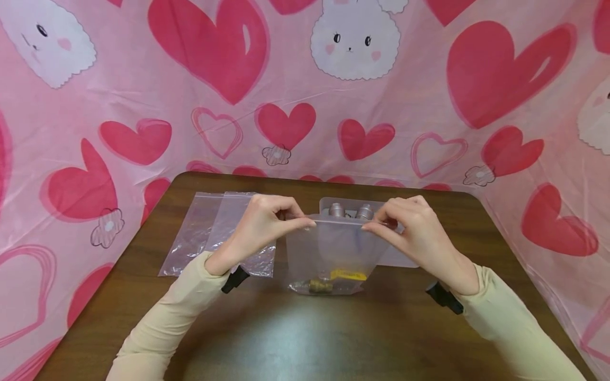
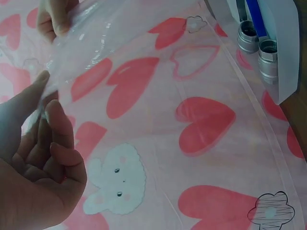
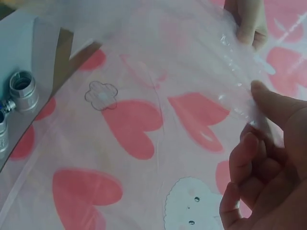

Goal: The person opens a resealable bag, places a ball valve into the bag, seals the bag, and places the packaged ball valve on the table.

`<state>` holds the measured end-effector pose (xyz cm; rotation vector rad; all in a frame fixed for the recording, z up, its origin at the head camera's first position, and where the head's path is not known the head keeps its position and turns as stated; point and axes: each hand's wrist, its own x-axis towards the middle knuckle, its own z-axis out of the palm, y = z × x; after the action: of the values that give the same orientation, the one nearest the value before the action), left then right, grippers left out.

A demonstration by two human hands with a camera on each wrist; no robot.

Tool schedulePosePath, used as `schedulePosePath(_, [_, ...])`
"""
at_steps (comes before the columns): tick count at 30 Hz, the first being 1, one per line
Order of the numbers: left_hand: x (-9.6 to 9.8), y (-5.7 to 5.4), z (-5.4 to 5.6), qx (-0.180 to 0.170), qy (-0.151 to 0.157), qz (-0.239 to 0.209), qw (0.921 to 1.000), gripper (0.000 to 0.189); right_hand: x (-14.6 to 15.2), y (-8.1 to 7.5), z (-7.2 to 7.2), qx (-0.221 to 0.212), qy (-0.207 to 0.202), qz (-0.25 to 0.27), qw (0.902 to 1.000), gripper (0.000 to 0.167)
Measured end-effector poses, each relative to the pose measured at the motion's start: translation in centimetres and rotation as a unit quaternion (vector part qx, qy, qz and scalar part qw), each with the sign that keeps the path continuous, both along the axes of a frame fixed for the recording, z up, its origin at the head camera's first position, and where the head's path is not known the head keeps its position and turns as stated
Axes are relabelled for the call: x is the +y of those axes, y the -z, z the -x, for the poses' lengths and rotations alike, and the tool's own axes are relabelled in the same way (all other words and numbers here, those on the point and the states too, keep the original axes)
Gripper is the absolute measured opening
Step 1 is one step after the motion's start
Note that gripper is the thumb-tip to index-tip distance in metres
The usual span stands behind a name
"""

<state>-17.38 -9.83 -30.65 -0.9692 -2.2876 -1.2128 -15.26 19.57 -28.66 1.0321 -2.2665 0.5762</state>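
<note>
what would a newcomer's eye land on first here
Probably the loud pink backdrop, patterned with hearts and bunnies, rising behind the brown table. Next, likely the translucent bag at the centre, its top edge pinched by the left hand and right hand, with a yellow piece showing near its bottom.

Pink heart-print cloth (image 1: 290,63) (bunnies (image 1: 355,62) too) behind a brown table (image 1: 405,328).

The table (image 1: 286,344) had a dark brown, wood-grained top with rounded far corners and a pale sheen near the front. Clear bags (image 1: 193,233) lay flat and overlapping on its left side; a pale tray (image 1: 396,257) sat toward the far edge, right of centre.
</note>
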Motion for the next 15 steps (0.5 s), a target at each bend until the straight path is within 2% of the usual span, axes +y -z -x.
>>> schedulePosePath(5, [-0.1,0.3,0.1,-0.001,-0.008,-0.004,1.0,0.021,0.3,0.1,0.3,0.011,-0.002,0.013,0.9998,0.04])
schedulePosePath(11, [-0.4,0.2,0.2,-0.009,-0.004,-0.012,0.9999,0.012,0.9,-0.4,0.1,-0.018,-0.016,0.006,0.9997,0.027])
schedulePosePath(15, [-1.0,0.1,0.2,-0.015,0.005,-0.007,0.9999,0.006,1.8,-0.7,-0.3,-0.027,-0.006,-0.008,0.9996,0.03])
